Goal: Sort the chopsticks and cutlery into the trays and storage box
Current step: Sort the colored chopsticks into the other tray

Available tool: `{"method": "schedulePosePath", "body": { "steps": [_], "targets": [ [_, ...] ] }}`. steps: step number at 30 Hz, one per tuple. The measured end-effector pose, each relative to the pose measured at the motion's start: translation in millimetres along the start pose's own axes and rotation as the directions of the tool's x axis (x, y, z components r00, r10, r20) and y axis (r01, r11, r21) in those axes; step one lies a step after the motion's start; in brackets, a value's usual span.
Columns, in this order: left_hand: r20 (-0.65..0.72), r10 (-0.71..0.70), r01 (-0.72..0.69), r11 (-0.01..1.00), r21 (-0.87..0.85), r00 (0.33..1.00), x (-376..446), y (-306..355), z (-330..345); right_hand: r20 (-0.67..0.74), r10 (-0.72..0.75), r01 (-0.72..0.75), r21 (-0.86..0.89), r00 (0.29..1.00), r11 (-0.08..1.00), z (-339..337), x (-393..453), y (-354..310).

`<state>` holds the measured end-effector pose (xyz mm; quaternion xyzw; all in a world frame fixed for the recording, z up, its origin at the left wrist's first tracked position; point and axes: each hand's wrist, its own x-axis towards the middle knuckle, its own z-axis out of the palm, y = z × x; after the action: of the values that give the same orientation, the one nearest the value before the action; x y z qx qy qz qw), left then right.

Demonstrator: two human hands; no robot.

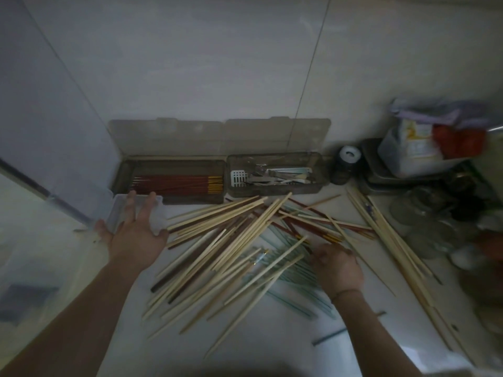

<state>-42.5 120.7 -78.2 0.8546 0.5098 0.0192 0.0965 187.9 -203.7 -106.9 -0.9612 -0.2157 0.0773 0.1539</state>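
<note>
A big loose pile of chopsticks [234, 240], pale wood, dark brown, red and pale green, covers the white counter. My left hand [133, 235] lies spread with straight fingers over a small clear plastic tray [156, 213] left of the pile. My right hand [337, 268] is down on the pile's right side, its fingers curled among red and green chopsticks; what they pinch is hidden. Against the wall stands a smoky storage box [128, 170] holding red chopsticks [177, 183], and beside it a second box [318, 170] with metal cutlery [272, 176].
Both boxes' lids [217, 134] lean open on the tiled wall. More long pale chopsticks [394, 240] lie on the right. A dark jar [344, 164], a tray with bags [424, 148] and glassware [424, 213] crowd the right side.
</note>
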Motion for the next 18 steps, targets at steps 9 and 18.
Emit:
{"method": "schedulePosePath", "body": {
  "steps": [9,18],
  "targets": [
    [0.009,-0.006,0.006,1.0,0.017,1.0,-0.4,1.5,0.2,0.075,0.008,-0.01,0.02,0.997,1.0,7.0,18.0,-20.7],
    [0.011,-0.002,0.001,1.0,0.024,1.0,1.2,-0.9,3.3,-0.084,0.092,-0.07,0.231,0.992,0.97,0.7,21.3,27.6]
  ]
}}
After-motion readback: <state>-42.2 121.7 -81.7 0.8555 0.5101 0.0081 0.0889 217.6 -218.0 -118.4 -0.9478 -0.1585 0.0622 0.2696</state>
